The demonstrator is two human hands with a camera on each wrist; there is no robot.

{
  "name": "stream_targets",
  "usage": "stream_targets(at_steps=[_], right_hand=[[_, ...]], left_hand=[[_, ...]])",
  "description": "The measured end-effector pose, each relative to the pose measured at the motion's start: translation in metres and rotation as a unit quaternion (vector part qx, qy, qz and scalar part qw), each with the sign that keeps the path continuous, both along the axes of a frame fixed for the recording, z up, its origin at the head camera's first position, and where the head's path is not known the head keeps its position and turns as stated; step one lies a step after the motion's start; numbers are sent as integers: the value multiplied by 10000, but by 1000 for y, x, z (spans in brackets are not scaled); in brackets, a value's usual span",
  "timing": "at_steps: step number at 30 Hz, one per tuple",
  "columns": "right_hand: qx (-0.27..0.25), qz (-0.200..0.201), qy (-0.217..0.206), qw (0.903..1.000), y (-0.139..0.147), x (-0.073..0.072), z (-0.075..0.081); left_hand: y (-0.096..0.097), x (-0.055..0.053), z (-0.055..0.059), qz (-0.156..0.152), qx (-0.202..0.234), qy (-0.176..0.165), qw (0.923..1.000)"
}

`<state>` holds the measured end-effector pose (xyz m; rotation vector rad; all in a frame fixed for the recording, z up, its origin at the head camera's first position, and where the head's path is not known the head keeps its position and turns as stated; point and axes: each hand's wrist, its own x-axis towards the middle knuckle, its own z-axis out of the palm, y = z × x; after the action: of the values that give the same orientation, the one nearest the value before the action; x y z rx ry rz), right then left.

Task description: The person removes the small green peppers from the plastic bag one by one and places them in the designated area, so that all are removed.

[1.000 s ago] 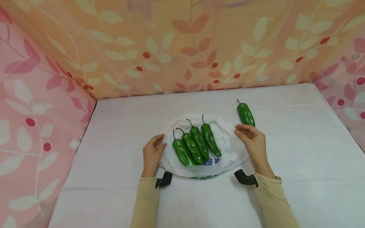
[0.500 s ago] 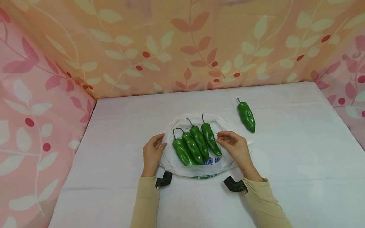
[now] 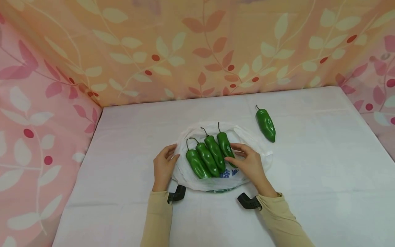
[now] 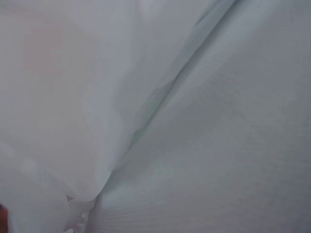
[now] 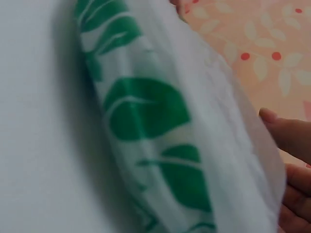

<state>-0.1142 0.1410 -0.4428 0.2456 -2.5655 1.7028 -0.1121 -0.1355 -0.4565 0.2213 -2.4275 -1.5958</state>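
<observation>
A white plastic bag point(image 3: 259, 161) with blue and green print lies with its mouth spread on the table. Several long green peppers point(image 3: 207, 157) rest side by side at its opening, stems pointing away. My left hand point(image 3: 165, 168) holds the bag's left rim between curled fingers and thumb. At the rightmost green pepper point(image 3: 225, 143), my right hand point(image 3: 248, 166) has its thumb across the lower part and its fingers along the right side, pinching it. The right wrist view shows the bag's leaf-printed side point(image 5: 146, 111) and part of the right hand's fingers point(image 5: 291, 136).
One more green pepper point(image 3: 265, 125) lies apart on the white tablecloth point(image 3: 324, 154), beyond the bag to the right. Floral curtains point(image 3: 172, 51) stand at the back and both sides. Black wrist cameras point(image 3: 177, 195) jut inward from both sleeves.
My right hand has moved left from the bag's right rim, near the separate pepper, to the rightmost pepper in the bag and taken hold of it. My left hand has stayed at the left rim.
</observation>
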Motion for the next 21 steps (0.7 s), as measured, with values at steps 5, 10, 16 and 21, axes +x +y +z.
stream_targets(at_steps=[5,10,16,21], right_hand=[[519,84,519,9973,-3,1,-4],[615,115,736,9953,-3,-1,-5],[385,37,452,9982,1,-2,-4],[130,-88,210,9997,8,-4,-6]], left_hand=[[-1,0,0,-37,53,16,10000],[-1,-1,0,-22,-20,-10,10000],[-1,-1,0,-11,19,-32,10000],[0,0,0,-17,39,-63,10000]])
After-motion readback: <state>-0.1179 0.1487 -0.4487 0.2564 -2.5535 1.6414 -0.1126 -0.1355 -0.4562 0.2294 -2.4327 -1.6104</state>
